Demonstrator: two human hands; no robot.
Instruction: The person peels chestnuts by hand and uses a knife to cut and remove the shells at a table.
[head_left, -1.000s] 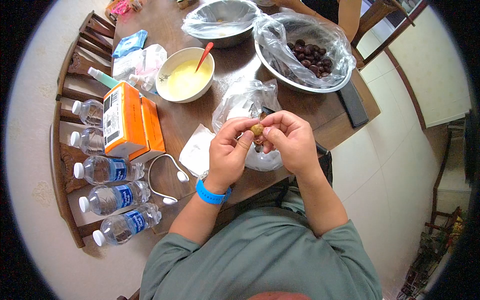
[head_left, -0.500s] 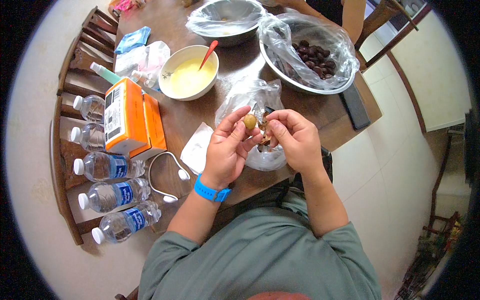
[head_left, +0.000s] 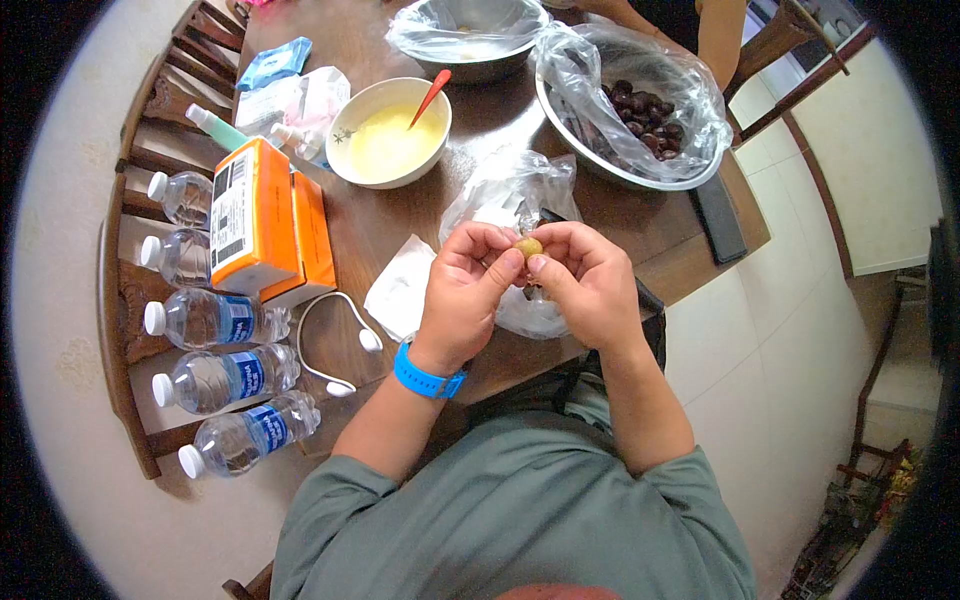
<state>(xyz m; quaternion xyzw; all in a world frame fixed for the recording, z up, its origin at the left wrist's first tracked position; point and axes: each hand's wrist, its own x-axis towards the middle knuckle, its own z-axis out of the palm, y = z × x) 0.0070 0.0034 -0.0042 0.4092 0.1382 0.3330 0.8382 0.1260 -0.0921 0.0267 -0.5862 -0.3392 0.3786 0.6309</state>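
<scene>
A peeled, yellowish chestnut sits pinched between the fingertips of both hands. My left hand, with a blue watch strap at its wrist, is closed on the nut from the left. From the right, my right hand grips it with thumb and bent fingers. Below and behind the hands lies a clear plastic bag with brown bits of shell partly hidden in it. Unpeeled dark chestnuts fill part of a metal bowl lined with plastic, farther back on the right.
A white bowl of pale yellow liquid holds a red-handled spoon. Behind it stands another lined bowl. Orange boxes, several water bottles, a tissue and a white neckband are at left. A phone lies right. Another person's arm shows at the back.
My right hand has come in from beside the chestnut and now grips it together with my left. The chestnut has shifted slightly right. The whole view has shifted a little.
</scene>
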